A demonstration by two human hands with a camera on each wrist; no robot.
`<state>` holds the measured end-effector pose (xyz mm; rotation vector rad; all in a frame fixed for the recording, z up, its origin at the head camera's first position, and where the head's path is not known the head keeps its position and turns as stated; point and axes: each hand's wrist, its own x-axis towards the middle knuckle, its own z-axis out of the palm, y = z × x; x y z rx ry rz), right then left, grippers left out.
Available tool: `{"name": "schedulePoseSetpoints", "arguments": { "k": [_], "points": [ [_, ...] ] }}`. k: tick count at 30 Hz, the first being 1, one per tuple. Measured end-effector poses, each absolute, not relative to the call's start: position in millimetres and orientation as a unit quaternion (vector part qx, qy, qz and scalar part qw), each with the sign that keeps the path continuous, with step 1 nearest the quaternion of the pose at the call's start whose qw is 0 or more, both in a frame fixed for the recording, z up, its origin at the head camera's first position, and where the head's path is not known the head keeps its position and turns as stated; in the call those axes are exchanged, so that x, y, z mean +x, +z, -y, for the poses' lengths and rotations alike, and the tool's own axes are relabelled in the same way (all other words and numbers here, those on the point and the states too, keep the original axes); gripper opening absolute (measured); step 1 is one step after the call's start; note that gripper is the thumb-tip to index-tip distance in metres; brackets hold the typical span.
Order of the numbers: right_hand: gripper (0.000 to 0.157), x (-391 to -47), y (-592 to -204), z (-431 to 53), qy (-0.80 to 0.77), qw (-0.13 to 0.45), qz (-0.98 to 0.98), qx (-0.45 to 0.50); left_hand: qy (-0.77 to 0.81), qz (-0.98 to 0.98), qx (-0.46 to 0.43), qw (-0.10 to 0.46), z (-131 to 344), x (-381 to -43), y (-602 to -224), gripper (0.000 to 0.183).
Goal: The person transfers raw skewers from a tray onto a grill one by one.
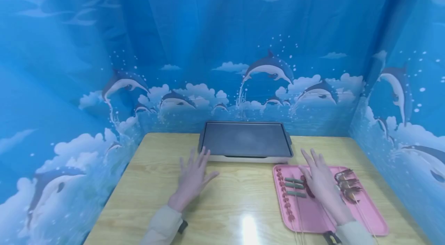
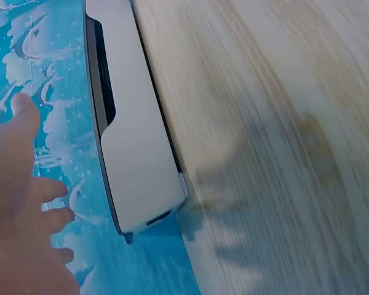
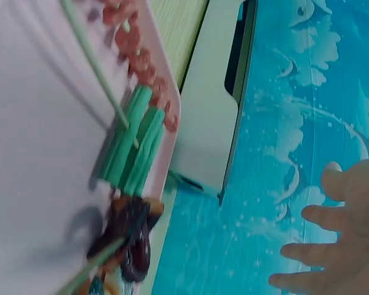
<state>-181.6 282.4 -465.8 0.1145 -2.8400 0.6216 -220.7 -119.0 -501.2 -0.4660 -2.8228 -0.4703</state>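
Note:
My left hand (image 1: 192,177) hovers over the table with fingers spread, just in front of the left end of a flat electric griddle (image 1: 247,138). Nothing is held in it. Above a pink tray (image 1: 316,222) my right hand (image 1: 323,185) is likewise spread and empty, covering part of the food below. On the tray lie a skewer of small red pieces (image 1: 286,198), a skewer of green pieces (image 1: 294,185), a dark reddish-brown skewer (image 3: 132,236) partly hidden by the hand, and skewered shrimp (image 1: 349,187) at the right.
The light wood table (image 1: 236,194) carries the griddle at its back edge and the tray at its right. A blue curtain (image 1: 194,44) printed with dolphins stands behind and along both sides. Thin skewer sticks (image 1: 299,233) stick out past the tray's front edge.

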Motion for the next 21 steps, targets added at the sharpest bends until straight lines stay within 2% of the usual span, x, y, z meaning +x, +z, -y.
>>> {"name": "schedulePoseSetpoints", "arguments": {
  "k": [6,11,15,21],
  "points": [
    [0.047,-172,-458,-304,0.229,0.181,0.955,0.046,-0.183,0.962,-0.158,0.127,91,-225,-497,0.073],
    [0.04,-164,-461,-331,0.224,0.212,0.951,0.034,-0.21,0.952,-0.179,0.128,57,-221,-496,0.066],
    [0.04,-157,-470,-359,0.22,0.197,0.955,0.004,-0.202,0.952,-0.201,0.116,29,-215,-499,0.066],
    [0.045,-142,-487,-405,0.213,0.138,0.967,-0.014,-0.173,0.955,-0.228,0.078,-10,-202,-505,0.067]
  ]
}}
